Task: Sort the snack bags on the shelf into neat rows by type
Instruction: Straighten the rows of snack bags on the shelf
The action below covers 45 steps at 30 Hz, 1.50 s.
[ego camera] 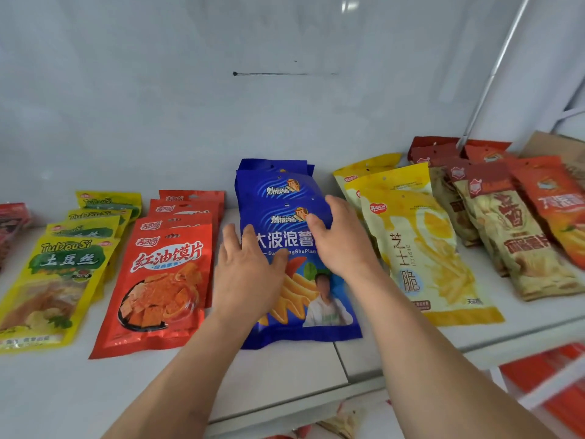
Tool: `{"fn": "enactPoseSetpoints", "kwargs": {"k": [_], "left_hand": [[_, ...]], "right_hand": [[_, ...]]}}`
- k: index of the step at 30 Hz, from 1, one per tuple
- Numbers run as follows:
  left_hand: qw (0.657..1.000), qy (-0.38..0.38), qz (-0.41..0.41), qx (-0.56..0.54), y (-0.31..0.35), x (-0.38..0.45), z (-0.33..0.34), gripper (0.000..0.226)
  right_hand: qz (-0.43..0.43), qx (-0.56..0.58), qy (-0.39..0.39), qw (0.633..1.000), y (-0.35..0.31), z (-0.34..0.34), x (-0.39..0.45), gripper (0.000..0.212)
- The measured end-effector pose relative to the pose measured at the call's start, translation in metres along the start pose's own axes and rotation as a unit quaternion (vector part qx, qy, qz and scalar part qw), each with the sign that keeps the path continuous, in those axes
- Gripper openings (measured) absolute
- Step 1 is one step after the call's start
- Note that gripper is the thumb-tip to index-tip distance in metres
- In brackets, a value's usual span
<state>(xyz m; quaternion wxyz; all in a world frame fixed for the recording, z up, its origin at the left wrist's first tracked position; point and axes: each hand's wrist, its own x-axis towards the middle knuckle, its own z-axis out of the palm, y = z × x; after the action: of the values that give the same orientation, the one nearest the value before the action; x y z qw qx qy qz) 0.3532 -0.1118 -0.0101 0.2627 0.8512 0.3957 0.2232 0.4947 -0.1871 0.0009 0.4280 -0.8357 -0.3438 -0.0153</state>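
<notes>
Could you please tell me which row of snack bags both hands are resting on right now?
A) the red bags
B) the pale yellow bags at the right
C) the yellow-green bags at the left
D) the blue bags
D: the left hand and the right hand both lie with straight fingers on the front blue bag, between the red bags and the pale yellow bags.

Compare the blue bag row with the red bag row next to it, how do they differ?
Both hands, the left hand and the right hand, rest on the blue bag row; nothing touches the red bag row. The blue front bag shows wavy chips and a person's picture; the red front bag shows square orange pieces. The blue row reaches farther back toward the wall. Both are overlapping rows lying flat on the white shelf.
</notes>
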Motion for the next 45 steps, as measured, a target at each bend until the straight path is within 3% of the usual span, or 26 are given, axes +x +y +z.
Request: {"fn": "enactPoseSetpoints", "kwargs": {"k": [4, 9, 14, 19, 27, 34, 38, 45], "left_hand": [[0.997, 0.060, 0.048, 0.018, 0.022, -0.013, 0.000, 0.072], [0.990, 0.039, 0.077, -0.109, 0.081, -0.033, 0.034, 0.067], [0.972, -0.040, -0.028, -0.230, 0.134, -0.040, 0.084, 0.074], [0.939, -0.050, -0.131, -0.313, 0.156, -0.036, 0.115, 0.038], [0.943, -0.059, -0.117, -0.307, 0.168, -0.036, 0.125, 0.024], [0.936, -0.064, -0.115, -0.327, 0.170, -0.016, 0.123, 0.048], [0.929, -0.060, -0.116, -0.346, 0.166, -0.007, 0.133, 0.031], [0.925, -0.030, -0.102, -0.364, 0.163, 0.000, 0.143, 0.032]], "right_hand": [[-0.039, 0.058, -0.013, 0.997, -0.009, -0.029, -0.007, 0.051], [-0.073, 0.100, 0.060, 0.990, 0.022, -0.089, -0.010, 0.037], [-0.006, 0.037, 0.059, 0.998, 0.103, -0.134, -0.007, 0.052], [0.076, 0.063, -0.026, 0.995, 0.141, -0.148, -0.004, 0.069], [0.116, 0.087, -0.100, 0.984, 0.158, -0.145, 0.014, 0.068], [0.141, 0.063, -0.084, 0.984, 0.160, -0.148, 0.045, 0.099], [0.159, 0.126, -0.109, 0.973, 0.157, -0.146, 0.054, 0.079], [0.148, 0.092, -0.095, 0.980, 0.161, -0.139, 0.067, 0.078]]}}
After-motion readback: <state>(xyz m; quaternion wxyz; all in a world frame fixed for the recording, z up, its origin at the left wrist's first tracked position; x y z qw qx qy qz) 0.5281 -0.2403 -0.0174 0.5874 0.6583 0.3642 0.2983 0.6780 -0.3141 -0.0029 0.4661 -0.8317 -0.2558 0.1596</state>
